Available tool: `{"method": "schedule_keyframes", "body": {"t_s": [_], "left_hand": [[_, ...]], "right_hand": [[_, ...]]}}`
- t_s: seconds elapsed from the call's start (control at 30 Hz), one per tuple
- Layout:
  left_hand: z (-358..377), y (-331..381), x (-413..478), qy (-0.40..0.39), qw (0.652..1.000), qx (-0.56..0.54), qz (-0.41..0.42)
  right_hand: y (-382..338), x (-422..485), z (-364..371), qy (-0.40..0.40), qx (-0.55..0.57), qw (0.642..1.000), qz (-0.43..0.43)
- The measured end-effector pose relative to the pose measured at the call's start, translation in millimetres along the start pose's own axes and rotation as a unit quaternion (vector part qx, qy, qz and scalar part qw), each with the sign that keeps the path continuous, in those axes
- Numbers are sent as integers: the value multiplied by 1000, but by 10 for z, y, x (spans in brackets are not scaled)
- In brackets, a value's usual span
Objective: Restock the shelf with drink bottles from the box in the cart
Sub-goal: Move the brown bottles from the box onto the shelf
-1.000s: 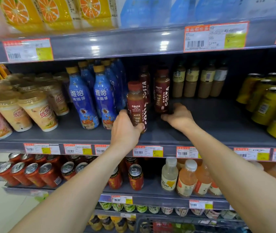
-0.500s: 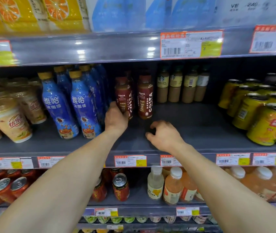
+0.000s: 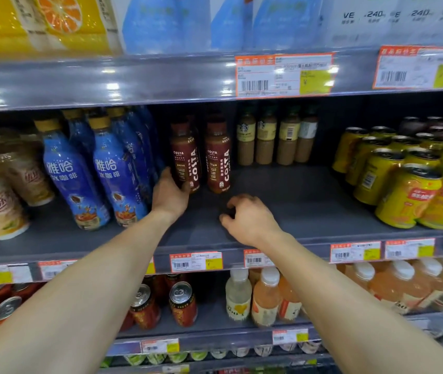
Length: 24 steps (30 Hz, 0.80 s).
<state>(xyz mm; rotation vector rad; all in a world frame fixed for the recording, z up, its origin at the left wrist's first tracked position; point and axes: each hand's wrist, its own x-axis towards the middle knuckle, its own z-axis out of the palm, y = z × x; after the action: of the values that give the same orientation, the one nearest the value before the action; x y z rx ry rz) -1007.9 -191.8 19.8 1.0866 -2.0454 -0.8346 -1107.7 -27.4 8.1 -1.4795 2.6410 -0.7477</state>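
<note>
Bottle [image 3: 186, 157] stands upright, cap up, left hand [image 3: 170, 197] gripping.

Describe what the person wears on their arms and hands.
The left hand and right hand are uncovered: no gloves, no rings visible on the fingers. The left forearm and right forearm show no sleeve, watch, wristband or marking within the frame.

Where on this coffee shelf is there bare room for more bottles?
Bare shelf lies between the right Costa bottle and the yellow cans, before the Starbucks bottles. Crowded leftward: blue bottles beside the left Costa bottle.
</note>
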Motion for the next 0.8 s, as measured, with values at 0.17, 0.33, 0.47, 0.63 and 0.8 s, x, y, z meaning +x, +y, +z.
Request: {"method": "schedule_keyframes", "body": {"t_s": [0.17,0.33,0.47,0.63,0.8], "left_hand": [[-181,21,-286,-5,1000,28,7],[-475,90,-856,-25,992,50,117],[-669,127,-1384,-50,984,56,162],[-721,-150,-2346,-122,976,71,169],[-633,-656,-3334,-236,955,130,127]], "right_hand": [[-72,-73,-93,-9,-12,1000,6],[-210,-295,-280,15,-28,999,9],[-339,-703,-360,26,-42,999,4],[-425,-1579,-400,65,-46,997,-14],[-186,-2628,-209,3,-62,998,15]]}}
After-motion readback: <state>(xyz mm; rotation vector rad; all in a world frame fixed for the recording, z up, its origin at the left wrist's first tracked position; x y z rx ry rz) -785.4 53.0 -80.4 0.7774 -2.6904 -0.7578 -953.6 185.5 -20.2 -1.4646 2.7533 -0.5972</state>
